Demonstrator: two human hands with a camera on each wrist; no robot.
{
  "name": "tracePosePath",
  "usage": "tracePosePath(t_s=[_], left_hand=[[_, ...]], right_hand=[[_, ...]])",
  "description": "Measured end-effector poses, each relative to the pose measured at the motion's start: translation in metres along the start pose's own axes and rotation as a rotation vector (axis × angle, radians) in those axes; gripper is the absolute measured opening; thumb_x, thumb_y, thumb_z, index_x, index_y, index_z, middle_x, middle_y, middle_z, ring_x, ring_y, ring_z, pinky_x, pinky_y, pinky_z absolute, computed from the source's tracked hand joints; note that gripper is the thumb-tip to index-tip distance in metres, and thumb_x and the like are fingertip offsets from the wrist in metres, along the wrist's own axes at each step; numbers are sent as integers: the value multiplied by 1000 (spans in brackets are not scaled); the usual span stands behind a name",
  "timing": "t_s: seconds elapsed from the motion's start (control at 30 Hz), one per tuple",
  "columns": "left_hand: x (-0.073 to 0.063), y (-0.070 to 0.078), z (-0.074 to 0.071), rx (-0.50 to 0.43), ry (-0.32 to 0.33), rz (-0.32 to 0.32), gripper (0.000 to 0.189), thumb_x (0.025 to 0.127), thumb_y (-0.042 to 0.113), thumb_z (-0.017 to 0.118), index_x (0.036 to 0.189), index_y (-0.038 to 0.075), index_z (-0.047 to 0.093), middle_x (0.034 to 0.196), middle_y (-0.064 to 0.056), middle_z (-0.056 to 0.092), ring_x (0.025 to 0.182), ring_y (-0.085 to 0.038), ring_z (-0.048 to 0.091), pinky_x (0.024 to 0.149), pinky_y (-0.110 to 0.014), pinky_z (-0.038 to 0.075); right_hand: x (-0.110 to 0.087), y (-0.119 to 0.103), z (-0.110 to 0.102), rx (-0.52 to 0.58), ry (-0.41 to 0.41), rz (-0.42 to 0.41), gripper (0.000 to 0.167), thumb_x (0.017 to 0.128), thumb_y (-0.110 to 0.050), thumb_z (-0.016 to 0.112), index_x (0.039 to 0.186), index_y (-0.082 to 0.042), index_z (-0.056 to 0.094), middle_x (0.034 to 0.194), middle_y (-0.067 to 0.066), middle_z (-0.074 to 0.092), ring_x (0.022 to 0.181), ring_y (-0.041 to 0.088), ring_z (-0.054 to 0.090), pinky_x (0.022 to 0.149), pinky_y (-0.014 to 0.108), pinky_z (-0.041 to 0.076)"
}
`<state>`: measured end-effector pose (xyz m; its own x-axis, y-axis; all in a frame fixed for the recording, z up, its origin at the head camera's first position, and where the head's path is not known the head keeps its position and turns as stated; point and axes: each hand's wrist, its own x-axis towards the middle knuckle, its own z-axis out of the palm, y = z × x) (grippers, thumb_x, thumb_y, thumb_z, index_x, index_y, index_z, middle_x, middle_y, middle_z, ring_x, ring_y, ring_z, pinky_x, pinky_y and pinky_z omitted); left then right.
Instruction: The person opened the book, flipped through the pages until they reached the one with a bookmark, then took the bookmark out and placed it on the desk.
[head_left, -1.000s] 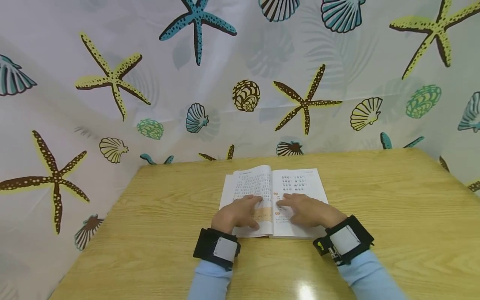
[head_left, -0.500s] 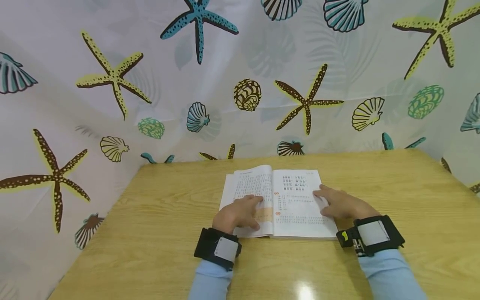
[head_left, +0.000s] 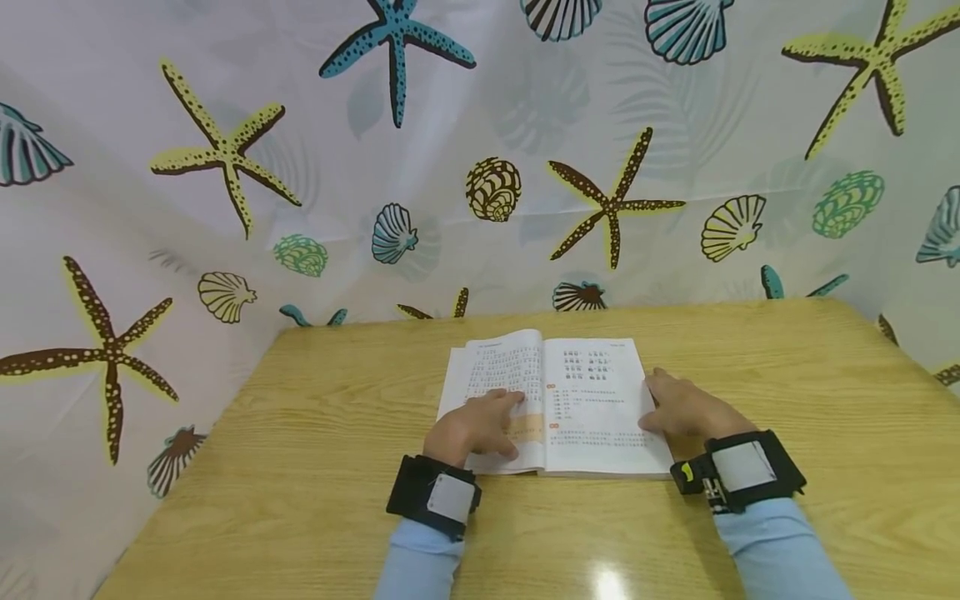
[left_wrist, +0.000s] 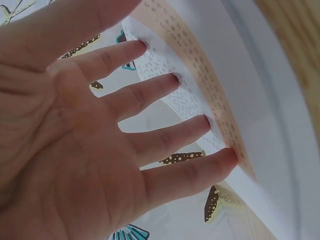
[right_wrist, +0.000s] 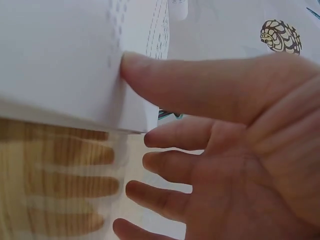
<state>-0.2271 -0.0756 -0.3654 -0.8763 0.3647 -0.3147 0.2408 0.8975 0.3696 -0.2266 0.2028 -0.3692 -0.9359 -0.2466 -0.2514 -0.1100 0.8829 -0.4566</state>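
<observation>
An open book (head_left: pixel 585 454) with printed pages lies on the wooden table. My left hand (head_left: pixel 476 427) rests on its left page; in the left wrist view the straight, spread fingertips (left_wrist: pixel 231 156) touch the page beside a peach-coloured band of text. At the book's right edge is my right hand (head_left: pixel 686 408). Seen from the right wrist, its thumb (right_wrist: pixel 137 70) touches the right page close to the edge, while the other fingers (right_wrist: pixel 165 200) reach past the edge, low beside the book, without curling round it.
The wooden table (head_left: pixel 322 500) extends on both sides of the book. Behind it hangs a pale cloth (head_left: pixel 450 125) printed with starfish and shells. Black straps with wrist cameras (head_left: pixel 742 467) sit on both wrists.
My right hand has moved right, from the middle of the right page to the book's outer edge, uncovering the text. My left hand has stayed in place on the left page.
</observation>
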Motion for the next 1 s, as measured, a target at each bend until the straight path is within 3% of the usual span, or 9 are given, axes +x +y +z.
tracePosePath(t_s=[0.13, 0.2, 0.27, 0.37, 0.5, 0.63, 0.77, 0.9, 1.0], left_hand=[[-1, 0, -1, -4, 1, -3, 80, 85, 14, 84, 155, 15, 44, 159, -10, 38, 139, -33, 43, 110, -48, 41], [-2, 1, -2, -2, -1, -7, 80, 85, 15, 84, 155, 15, 44, 160, -10, 38, 139, -33, 43, 110, -48, 41], [-3, 1, -3, 6, -3, -10, 80, 85, 16, 84, 155, 15, 44, 160, -9, 38, 140, -33, 43, 110, -48, 41], [-3, 2, -4, 13, -4, -13, 80, 86, 16, 84, 155, 16, 43, 160, -9, 38, 139, -33, 43, 110, -49, 41], [-2, 2, -4, 16, -8, -16, 80, 86, 17, 84, 155, 16, 43, 160, -9, 37, 140, -34, 43, 110, -50, 41], [-1, 2, -4, 10, -11, -16, 80, 86, 17, 83, 156, 16, 43, 161, -10, 36, 142, -34, 40, 112, -50, 39], [0, 2, -4, 13, -9, -11, 80, 86, 16, 84, 155, 15, 43, 161, -10, 36, 143, -34, 39, 112, -50, 38], [0, 2, -4, 26, -11, -9, 80, 86, 17, 84, 155, 15, 43, 161, -11, 36, 143, -34, 40, 112, -49, 39], [0, 1, -4, 20, -15, 5, 78, 86, 17, 83, 154, 15, 44, 159, -10, 38, 139, -33, 44, 110, -48, 41]], right_hand=[[1, -2, 0, -66, 54, -15, 64, 87, -4, 73, 134, 26, 43, 150, 48, 22, 132, 60, 37, 108, 64, 36], [1, -4, -1, -56, 95, -28, 61, 87, -2, 73, 134, 24, 45, 144, 44, 37, 126, 56, 45, 104, 62, 42], [0, -4, -3, -2, 148, -40, 54, 88, 1, 71, 132, 21, 48, 126, 37, 55, 107, 46, 58, 89, 52, 52], [-2, -3, -6, 95, 217, -64, 41, 90, 6, 67, 126, 19, 52, 92, 20, 60, 77, 28, 57, 64, 37, 48], [-3, -1, -7, 145, 243, -82, 33, 91, 8, 64, 121, 18, 55, 79, 12, 53, 68, 22, 54, 57, 32, 46], [-3, 0, -8, 168, 229, -116, 33, 94, 6, 62, 123, 19, 53, 79, 12, 55, 66, 21, 57, 57, 32, 51], [-5, -6, -13, 339, 158, -239, 39, 107, -8, 49, 135, 19, 47, 88, 12, 61, 74, 22, 62, 65, 37, 59], [-7, -21, -13, 515, -10, -357, 53, 113, -25, 32, 145, 17, 39, 112, 23, 64, 98, 32, 65, 83, 48, 58], [-5, -37, -4, 439, -111, -410, 55, 112, -30, 37, 150, 10, 38, 138, 31, 53, 121, 44, 57, 98, 57, 49]])
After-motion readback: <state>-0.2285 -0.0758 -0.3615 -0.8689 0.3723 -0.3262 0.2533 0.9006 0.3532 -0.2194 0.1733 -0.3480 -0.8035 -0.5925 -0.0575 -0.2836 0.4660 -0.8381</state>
